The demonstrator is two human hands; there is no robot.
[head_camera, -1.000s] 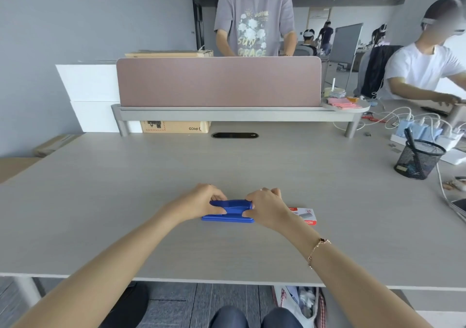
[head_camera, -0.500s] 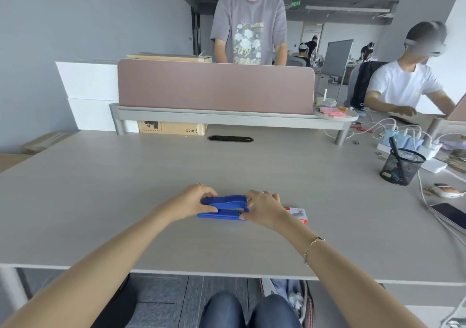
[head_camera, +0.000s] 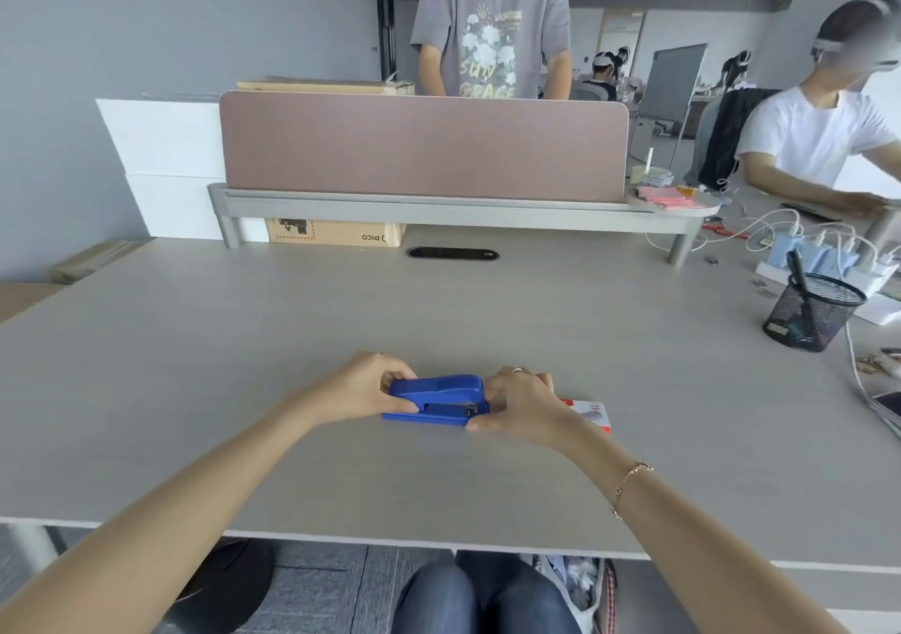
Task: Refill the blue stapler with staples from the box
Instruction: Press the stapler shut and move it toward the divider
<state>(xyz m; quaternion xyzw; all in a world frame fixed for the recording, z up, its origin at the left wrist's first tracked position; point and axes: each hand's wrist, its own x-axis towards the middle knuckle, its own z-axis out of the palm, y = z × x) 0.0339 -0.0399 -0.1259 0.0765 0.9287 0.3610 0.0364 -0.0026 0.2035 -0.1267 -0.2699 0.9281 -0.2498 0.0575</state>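
The blue stapler (head_camera: 439,397) lies lengthwise on the pale desk (head_camera: 439,311), its top arm down and its metal mouth facing right. My left hand (head_camera: 363,387) grips its left end between thumb and fingers. At the stapler's right end my right hand (head_camera: 524,404) holds the front, thumb low by the base. The red and white staple box (head_camera: 592,414) lies flat on the desk just right of my right hand, partly hidden behind it.
A black mesh pen cup (head_camera: 809,311) stands at the right, beside a power strip with white cables (head_camera: 829,263). A pink divider panel (head_camera: 424,146) on a grey shelf crosses the back. One person stands behind it; another sits at the right.
The stapler's top now shows more fully between my hands, and my right hand has shifted slightly right along its front end. The camera has tilted a little.
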